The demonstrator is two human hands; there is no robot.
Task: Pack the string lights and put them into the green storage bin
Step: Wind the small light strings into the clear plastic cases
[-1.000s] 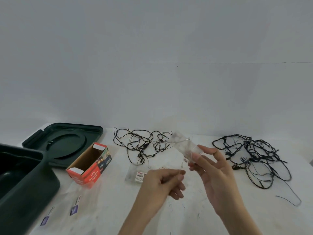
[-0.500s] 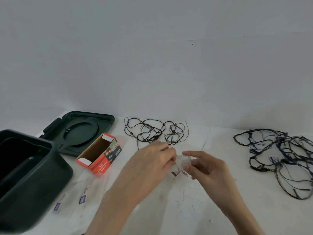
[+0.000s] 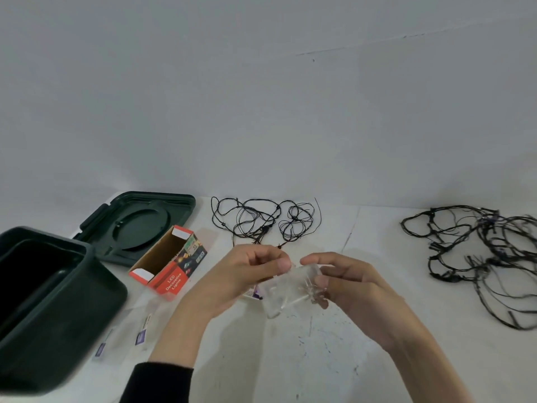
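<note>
Both hands hold a small clear plastic bag (image 3: 286, 292) above the middle of the white table (image 3: 319, 359); thin wire lights show faintly inside it. My left hand (image 3: 247, 274) pinches the bag's upper edge and my right hand (image 3: 345, 280) grips its right side. A thin black string of lights (image 3: 263, 221) lies loosely behind my hands. A bigger tangle of black string lights (image 3: 482, 251) sprawls at the right. The dark green storage bin (image 3: 61, 301) stands open at the left edge.
The bin's green lid (image 3: 139, 225) lies flat behind the bin. An open red and orange LED lights box (image 3: 171, 263) lies on its side between lid and hands. Flat clear bags with purple labels (image 3: 125, 335) lie by the bin. A grey wall is behind.
My hands met at the table's middle, and the clear bag dropped from my raised right hand to between both hands. My view shifted, so the bin and lid look nearer.
</note>
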